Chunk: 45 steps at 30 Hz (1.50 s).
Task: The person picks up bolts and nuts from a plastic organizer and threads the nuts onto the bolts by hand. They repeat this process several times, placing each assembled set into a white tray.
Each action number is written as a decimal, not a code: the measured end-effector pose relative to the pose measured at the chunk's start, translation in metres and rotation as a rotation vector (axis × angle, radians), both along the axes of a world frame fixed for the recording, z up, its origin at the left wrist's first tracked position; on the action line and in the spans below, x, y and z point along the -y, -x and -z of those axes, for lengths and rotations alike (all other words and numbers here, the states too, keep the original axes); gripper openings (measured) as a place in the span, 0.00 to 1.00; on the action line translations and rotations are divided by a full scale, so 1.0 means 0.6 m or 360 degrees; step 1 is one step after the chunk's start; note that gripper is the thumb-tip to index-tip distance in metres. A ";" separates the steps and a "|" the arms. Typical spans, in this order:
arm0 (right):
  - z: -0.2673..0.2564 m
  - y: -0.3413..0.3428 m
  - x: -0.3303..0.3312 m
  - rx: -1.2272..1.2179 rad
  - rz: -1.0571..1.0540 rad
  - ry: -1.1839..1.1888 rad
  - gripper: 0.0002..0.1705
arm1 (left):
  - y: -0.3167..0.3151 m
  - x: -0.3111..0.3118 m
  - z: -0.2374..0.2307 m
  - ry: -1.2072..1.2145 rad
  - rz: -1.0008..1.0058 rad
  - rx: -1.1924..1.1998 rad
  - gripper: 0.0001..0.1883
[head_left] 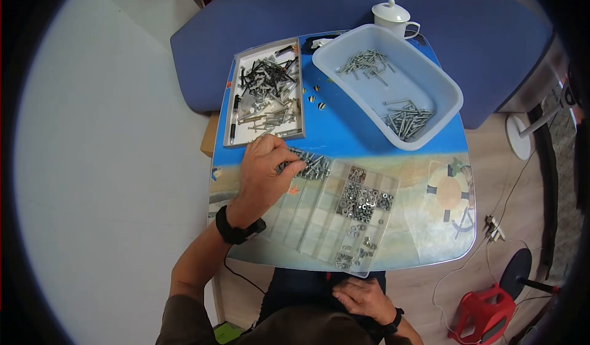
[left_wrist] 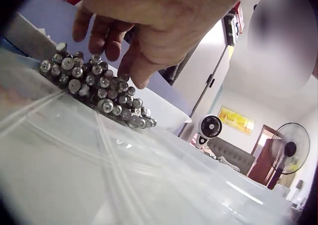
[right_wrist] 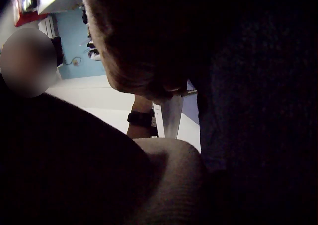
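In the head view, my left hand (head_left: 264, 167) reaches over a pile of metal bolts (head_left: 314, 167) at the far end of a clear divided box (head_left: 312, 217). The left wrist view has this hand (left_wrist: 149, 31) above the bolts (left_wrist: 102, 81), heads facing the camera; its fingertips and thumb point down at the back of the pile, with no bolt visibly gripped. Nuts and washers (head_left: 364, 205) fill several small compartments. My right hand (head_left: 362, 296) rests in the lap, fingers loosely bent. It looks dark in the right wrist view (right_wrist: 134, 61), with a thin light shape by the fingers that I cannot identify.
A shallow tray (head_left: 300, 119) of mixed screws and pens stands at the back left. Behind the box to the right, a translucent tub (head_left: 384, 87) holds two groups of long bolts. A lidded white cup (head_left: 391, 18) stands beyond it. A red stool (head_left: 485, 311) is on the floor.
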State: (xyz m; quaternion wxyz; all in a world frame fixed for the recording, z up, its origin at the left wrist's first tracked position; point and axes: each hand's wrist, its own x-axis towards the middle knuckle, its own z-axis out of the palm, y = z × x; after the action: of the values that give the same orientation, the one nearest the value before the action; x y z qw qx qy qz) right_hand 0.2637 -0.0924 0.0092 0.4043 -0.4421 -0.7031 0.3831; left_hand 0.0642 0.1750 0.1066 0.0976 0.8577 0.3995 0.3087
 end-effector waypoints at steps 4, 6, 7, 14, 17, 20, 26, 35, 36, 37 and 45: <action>0.001 0.002 0.001 -0.0009 0.0020 0.0020 0.03 | 0.001 -0.004 0.002 0.0068 -0.0031 0.0095 0.06; -0.003 0.003 -0.002 0.0006 0.0007 0.0007 0.03 | 0.002 -0.005 0.001 0.0045 -0.0025 0.0103 0.05; -0.005 0.003 -0.003 0.0019 -0.0008 -0.0003 0.04 | 0.002 -0.004 -0.001 0.0049 -0.0030 0.0113 0.05; -0.017 -0.006 0.004 0.0116 -0.0059 -0.0115 0.06 | 0.007 0.020 -0.024 -0.0104 -0.0093 0.0201 0.06; -0.103 -0.049 0.003 0.0464 -0.0350 -0.0178 0.07 | 0.030 0.057 -0.046 -0.0167 -0.0075 0.0210 0.11; -0.183 -0.109 -0.014 0.0703 -0.0159 -0.0497 0.12 | 0.041 0.113 -0.062 -0.0261 -0.0038 0.0291 0.12; -0.235 -0.218 -0.199 0.1118 0.0696 -0.0814 0.24 | 0.059 0.237 -0.034 -0.0047 0.0017 0.0358 0.14; -0.202 -0.271 -0.340 0.1502 0.0549 -0.0846 0.18 | 0.064 0.290 0.038 -0.0086 -0.0023 0.0314 0.16; -0.200 -0.271 -0.341 0.1503 0.0525 -0.0819 0.17 | 0.064 0.291 0.042 -0.0073 -0.0024 0.0310 0.16; -0.200 -0.271 -0.341 0.1505 0.0523 -0.0809 0.17 | 0.064 0.289 0.046 -0.0082 -0.0008 0.0304 0.16; -0.200 -0.261 -0.299 0.1478 0.0499 -0.0822 0.13 | 0.058 0.282 0.066 -0.0051 0.0007 0.0281 0.12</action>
State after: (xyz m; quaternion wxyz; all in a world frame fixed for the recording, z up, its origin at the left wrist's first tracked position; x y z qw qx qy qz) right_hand 0.4203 0.0869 0.1290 0.1991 -0.5504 -0.8044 -0.1018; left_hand 0.0295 0.0056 0.0669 0.1192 0.8294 0.3825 0.3892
